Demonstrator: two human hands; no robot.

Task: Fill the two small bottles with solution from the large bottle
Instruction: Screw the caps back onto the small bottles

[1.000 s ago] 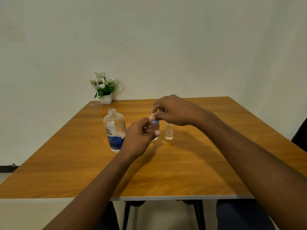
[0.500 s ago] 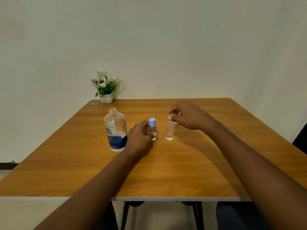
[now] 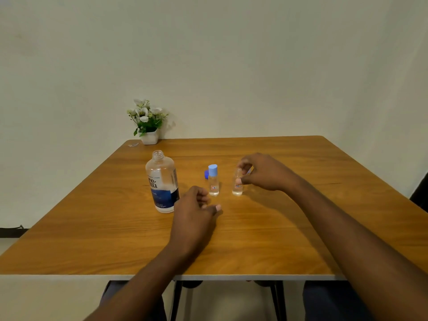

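Note:
The large clear bottle (image 3: 162,181) with a blue label stands uncapped, left of centre on the table. To its right stands a small bottle (image 3: 213,185) with a light blue cap on it. A second small bottle (image 3: 236,192), uncapped with clear liquid in it, stands further right. My right hand (image 3: 266,173) curls round this one, thumb on its front and fingers over its top. A bit of a light blue cap (image 3: 249,171) shows behind those fingers; held or lying, I cannot tell. My left hand (image 3: 194,212) hangs loosely curled in front of the capped bottle and holds nothing.
A dark blue cap (image 3: 206,174) lies on the wooden table (image 3: 254,239) just behind the capped small bottle. A small white pot of flowers (image 3: 148,126) stands at the far left corner by the wall. A scrap of clear plastic (image 3: 133,144) lies near it.
My right hand left the cap of the first small bottle and moved right to the uncapped one. My left hand let go of the capped bottle and drew back toward me.

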